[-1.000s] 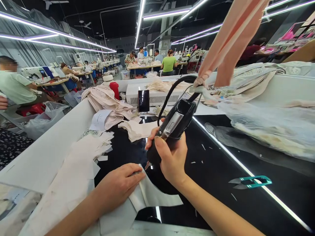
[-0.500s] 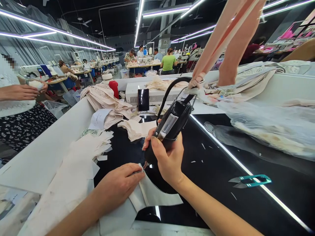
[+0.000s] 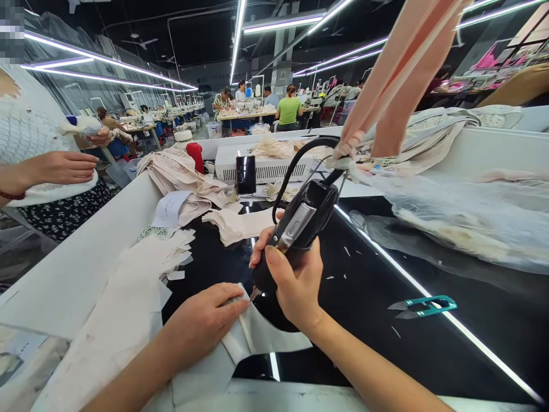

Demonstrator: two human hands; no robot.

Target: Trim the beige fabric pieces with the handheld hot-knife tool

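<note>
My right hand [image 3: 295, 286] is wrapped round a black corded hand tool [image 3: 295, 229], tilted with its tip down at the edge of a pale fabric piece [image 3: 261, 340] on the black glossy table [image 3: 364, 297]. My left hand [image 3: 206, 320] lies on that fabric piece right beside the tool tip, fingers together and pressing the cloth down. The tool's cable loops upward to a tie of pink straps [image 3: 398, 68] hanging from above.
Stacked cut cream pieces [image 3: 141, 274] lie left, folded cloth [image 3: 235, 223] and a cream garment heap [image 3: 180, 171] behind. Teal thread snips [image 3: 422, 306] lie right. A plastic bag [image 3: 467, 223] fills the right side. A person [image 3: 47, 160] stands at left; seated workers in the background.
The person at left has stepped closer into view, holding something white. My hands and the tool have stayed almost in place on the fabric piece.
</note>
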